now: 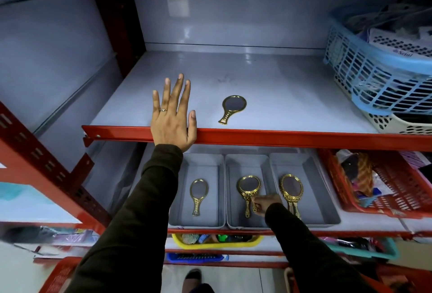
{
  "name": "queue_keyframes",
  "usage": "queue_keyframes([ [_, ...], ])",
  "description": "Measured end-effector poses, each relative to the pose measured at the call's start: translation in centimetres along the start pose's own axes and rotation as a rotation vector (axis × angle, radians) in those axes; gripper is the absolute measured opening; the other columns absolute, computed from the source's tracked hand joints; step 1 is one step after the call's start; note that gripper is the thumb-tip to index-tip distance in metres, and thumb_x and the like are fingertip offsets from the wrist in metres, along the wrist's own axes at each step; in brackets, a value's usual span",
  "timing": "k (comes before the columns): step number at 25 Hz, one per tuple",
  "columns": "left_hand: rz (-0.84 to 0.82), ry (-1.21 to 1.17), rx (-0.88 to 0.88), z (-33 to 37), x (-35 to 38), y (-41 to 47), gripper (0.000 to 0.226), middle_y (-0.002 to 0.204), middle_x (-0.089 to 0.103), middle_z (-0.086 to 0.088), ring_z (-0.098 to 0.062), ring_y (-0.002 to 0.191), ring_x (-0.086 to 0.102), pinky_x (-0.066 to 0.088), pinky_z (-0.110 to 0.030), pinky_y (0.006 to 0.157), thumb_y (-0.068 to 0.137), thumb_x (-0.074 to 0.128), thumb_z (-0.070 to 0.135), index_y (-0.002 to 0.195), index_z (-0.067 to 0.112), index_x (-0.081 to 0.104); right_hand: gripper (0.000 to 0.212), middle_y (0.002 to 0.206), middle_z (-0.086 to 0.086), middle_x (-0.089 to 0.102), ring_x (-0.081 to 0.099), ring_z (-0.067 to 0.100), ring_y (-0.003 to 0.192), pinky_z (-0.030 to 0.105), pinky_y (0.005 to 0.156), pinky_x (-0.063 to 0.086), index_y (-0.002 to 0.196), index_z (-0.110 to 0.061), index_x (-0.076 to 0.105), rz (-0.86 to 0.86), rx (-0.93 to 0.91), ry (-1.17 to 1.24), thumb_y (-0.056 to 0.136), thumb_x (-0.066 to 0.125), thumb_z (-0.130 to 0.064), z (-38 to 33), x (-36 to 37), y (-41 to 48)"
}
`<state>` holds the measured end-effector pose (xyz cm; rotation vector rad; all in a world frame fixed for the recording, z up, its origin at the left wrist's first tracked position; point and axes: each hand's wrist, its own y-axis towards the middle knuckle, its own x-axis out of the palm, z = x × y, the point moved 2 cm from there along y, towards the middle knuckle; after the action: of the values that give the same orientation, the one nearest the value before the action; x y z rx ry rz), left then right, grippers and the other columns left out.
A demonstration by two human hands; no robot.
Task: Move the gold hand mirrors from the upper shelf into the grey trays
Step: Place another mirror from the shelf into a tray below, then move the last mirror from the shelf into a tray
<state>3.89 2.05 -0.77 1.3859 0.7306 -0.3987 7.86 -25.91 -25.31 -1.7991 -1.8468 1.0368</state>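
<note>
From the head view, my left hand (172,115) lies flat with its fingers spread on the front edge of the grey upper shelf with the red lip (268,137), gripping nothing; I judge it steadies me while I lean in. Just to its right 1 small gold oval hand mirror (233,108) lies face up, handle toward me, ready for the taking. Below, 3 grey rectangular plastic trays sit side by side. My right hand (266,203) pinches the ornate handle of a gold mirror (249,189) in the middle tray (245,160), laying it beside another. The left tray (201,160) holds 1 slim mirror (198,195); the right tray (294,160) holds stacked mirrors (291,188), seemingly 2.
</note>
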Motion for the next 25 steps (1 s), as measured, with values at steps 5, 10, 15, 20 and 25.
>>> queue_keyframes([
  [5, 0.010, 0.011, 0.009, 0.0, 0.0, -0.1, 0.066, 0.159, 0.025, -0.007, -0.028, 0.148, 0.020, 0.008, -0.047, 0.120, 0.090, 0.030, 0.036, 0.151, 0.013, 0.027, 0.013, 0.086, 0.011, 0.074, 0.071, 0.027, 0.086, 0.041, 0.082, 0.062, 0.095, -0.004, 0.078, 0.077, -0.075, -0.129, 0.084, 0.072, -0.008, 1.3, -0.2, 1.5],
  [10, -0.018, 0.018, 0.003, 0.1, -0.1, 0.0, 0.066, 0.160, 0.023, -0.006, -0.027, 0.149, 0.017, 0.006, -0.046, 0.121, 0.090, 0.030, 0.037, 0.152, 0.014, 0.025, 0.024, 0.086, 0.014, 0.075, 0.067, 0.028, 0.086, 0.030, 0.079, 0.055, 0.065, -0.015, 0.071, 0.078, -0.238, -0.066, 0.084, 0.069, 0.000, -1.6, -0.4, -2.0],
  [15, -0.027, 0.001, -0.012, 0.1, -0.3, -0.1, 0.066, 0.160, 0.022, -0.005, -0.025, 0.150, 0.015, 0.003, -0.043, 0.121, 0.090, 0.030, 0.036, 0.152, 0.015, 0.024, 0.008, 0.077, 0.008, 0.075, 0.068, 0.018, 0.066, 0.027, 0.058, 0.060, 0.086, -0.011, 0.077, -0.381, -0.525, -0.186, 0.080, 0.078, -0.007, -10.6, 0.3, -14.3],
  [20, -0.040, -0.009, -0.022, 0.1, -0.6, -0.2, 0.067, 0.160, 0.021, -0.004, -0.024, 0.150, 0.015, 0.005, -0.043, 0.122, 0.089, 0.030, 0.036, 0.152, 0.014, 0.024, 0.017, 0.082, 0.017, 0.075, 0.067, 0.016, 0.059, 0.023, 0.047, 0.058, 0.091, 0.002, 0.076, -0.218, -0.861, -0.105, 0.082, 0.077, -0.012, -20.8, 0.8, -22.5],
  [25, -0.041, -0.015, -0.013, 0.1, -0.7, 0.0, 0.066, 0.160, 0.023, -0.004, -0.024, 0.149, 0.016, 0.006, -0.043, 0.122, 0.089, 0.029, 0.036, 0.152, 0.013, 0.026, 0.046, 0.079, 0.006, 0.068, 0.071, 0.026, 0.080, 0.032, 0.077, 0.060, 0.084, -0.005, 0.062, 0.273, -0.715, -0.640, 0.073, 0.078, -0.047, -26.0, 3.7, -20.0],
])
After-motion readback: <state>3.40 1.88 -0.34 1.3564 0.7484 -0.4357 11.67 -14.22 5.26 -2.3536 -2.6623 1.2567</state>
